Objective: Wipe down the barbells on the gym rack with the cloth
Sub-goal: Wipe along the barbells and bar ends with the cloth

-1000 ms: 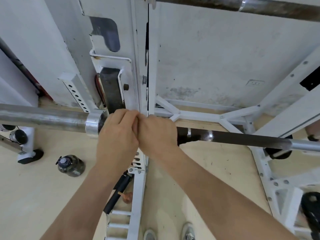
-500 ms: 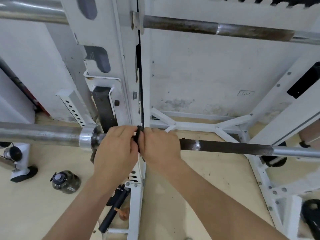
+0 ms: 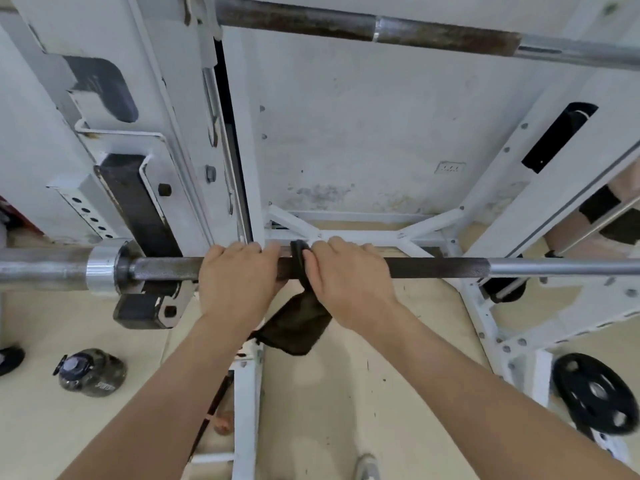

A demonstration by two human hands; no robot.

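Observation:
A dark knurled barbell point(image 3: 436, 267) lies across the white rack point(image 3: 194, 133) at chest height, its steel sleeve point(image 3: 45, 271) running off to the left. My left hand point(image 3: 235, 278) grips the bar with the fingers curled over it. Beside it, my right hand point(image 3: 349, 282) grips a dark cloth point(image 3: 298, 327) wrapped round the bar. The cloth's loose end hangs below the bar between my wrists. A second, rusty barbell point(image 3: 433, 32) rests higher up on the rack.
A dark water bottle point(image 3: 90, 372) stands on the beige floor at the lower left. A black weight plate point(image 3: 595, 393) leans at the rack's right foot. White rack beams cross the floor behind the bar. A wall socket point(image 3: 450, 167) sits in the wall.
Both hands have slid right along the bar and moved a little apart. The cloth, hidden under the hands before, now hangs out below the bar. The camera tilted up.

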